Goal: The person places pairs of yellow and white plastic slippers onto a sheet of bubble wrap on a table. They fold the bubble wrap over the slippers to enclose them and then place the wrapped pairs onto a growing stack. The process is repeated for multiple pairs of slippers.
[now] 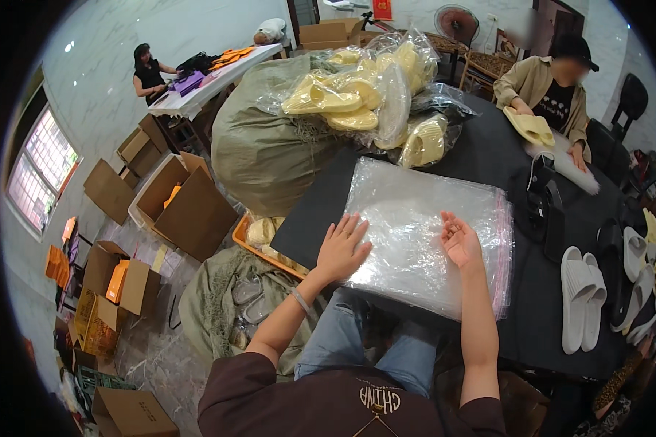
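The left hand (342, 250) is lying palm down across the near left edge of the bags (408, 237), its fingers spread well apart and gripping nothing that I can see. The right hand (462, 244) is hanging palm up over their right half, fingers loosely bent, with no hold on anything — whether its back is touching the plastic, I can't tell. The bags are lying in a flat, shiny stack between the two sets of fingers and beyond them, on the black table (302, 231). They are looking light, limp and slick to me, the sheets probably clinging or sliding over one another, and the thin film probably creasing easily. The surest hold would seem to be a single edge or corner, pinched between thumb and forefinger, the other palm pressing the stack flat. A pink strip (505, 244) is running along the edge to the right of the right fingers. Beyond the left fingertips, bagged yellow slippers (328, 98) are sitting heaped; rightward and nearer the body, white slippers (579, 302) are lying.
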Tool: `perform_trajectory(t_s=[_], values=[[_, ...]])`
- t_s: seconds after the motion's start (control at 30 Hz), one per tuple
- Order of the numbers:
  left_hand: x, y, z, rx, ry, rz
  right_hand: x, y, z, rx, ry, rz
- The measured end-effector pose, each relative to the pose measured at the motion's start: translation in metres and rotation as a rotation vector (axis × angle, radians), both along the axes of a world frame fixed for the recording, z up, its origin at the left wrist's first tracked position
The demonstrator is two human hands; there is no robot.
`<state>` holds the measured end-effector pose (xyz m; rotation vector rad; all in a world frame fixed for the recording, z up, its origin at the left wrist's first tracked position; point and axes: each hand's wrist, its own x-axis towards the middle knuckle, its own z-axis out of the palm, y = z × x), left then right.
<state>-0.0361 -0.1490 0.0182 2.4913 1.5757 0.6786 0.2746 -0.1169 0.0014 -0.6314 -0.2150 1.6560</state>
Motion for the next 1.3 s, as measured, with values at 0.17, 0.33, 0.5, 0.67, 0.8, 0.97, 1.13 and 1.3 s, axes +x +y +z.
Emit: perform_trajectory(t_s=[0.17,0.33,0.5,0.67,0.8,0.97,1.13,1.3], values=[[-0.01,0.007,-0.003,-0.058,-0.093,-0.047,-0.001,0.003,-0.002,0.021,-0.018,0.021],[-0.021,0.033,0.024,-0.184,-0.559,-0.055,0.005,-0.001,-0.003,0.016,-0.043,-0.011],[-0.048,0.15,0.049,-0.128,-0.852,0.067,-0.003,-0.002,0.003,-0.001,-0.06,0.004],[-0.063,0.29,0.069,-0.439,-1.038,0.343,0.002,-0.002,0.002,-0.011,-0.075,0.008],[-0.081,0.354,0.068,-0.571,-1.433,0.496,-0.004,-0.003,0.008,-0.035,-0.087,0.002],[-0.088,0.387,0.07,-0.446,-1.497,0.49,-0.007,-0.004,0.01,-0.033,-0.097,0.011],[-0.073,0.388,0.082,-0.544,-1.531,0.508,-0.004,-0.007,0.012,-0.052,-0.132,-0.017],[-0.081,0.393,0.071,-0.555,-1.369,0.436,-0.008,-0.006,0.014,-0.027,-0.136,-0.011]])
